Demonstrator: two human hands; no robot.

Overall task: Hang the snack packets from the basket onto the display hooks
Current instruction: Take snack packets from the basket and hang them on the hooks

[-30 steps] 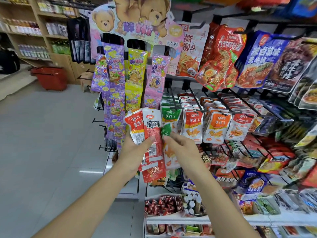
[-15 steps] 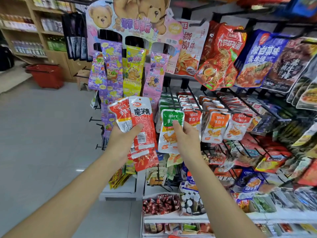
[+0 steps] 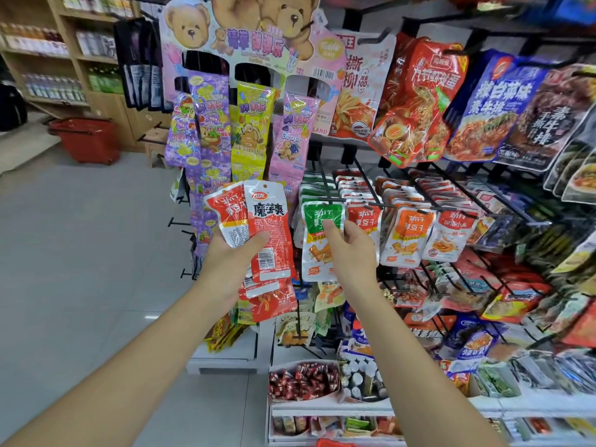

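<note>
Wooden shelves [image 3: 48, 59]: upper left of the frame; rows of bottles, too blurred to read.
Red basket [image 3: 85, 140]: on the floor at the foot of those shelves, well apart from the person.
Left hand [image 3: 232, 262]: raised at mid-frame; thumb laid across the front of a bunch of packets, fingers curled behind, gripping them.
Bear card [image 3: 251, 37]: top centre; purple, yellow and pink candy strips [image 3: 248, 130] hang beneath it.
Red packets [image 3: 267, 227]: fanned upright in the left hand, at least three, in front of the candy strips and just left of the hook rack.
Candy tub [image 3: 303, 380]: lower centre, on the white bottom shelf, full of red-wrapped sweets.
Green packet [image 3: 319, 250]: centre, upright, at the front of a row of green packets; its top edge meets the tip of a hook. I cannot tell if the hole is on the hook.
Display hook [image 3: 325, 179]: black rod slanting out from the rack, above the green packet.
Right hand [image 3: 353, 250]: just right of centre; thumb on the packet's green face, fingers curled behind, pinching it.
Orange packets [image 3: 408, 233]: right of the hand, hanging on the neighbouring hooks.
Large bags [image 3: 416, 101]: upper right; red, blue and dark, hung on the top row.
</note>
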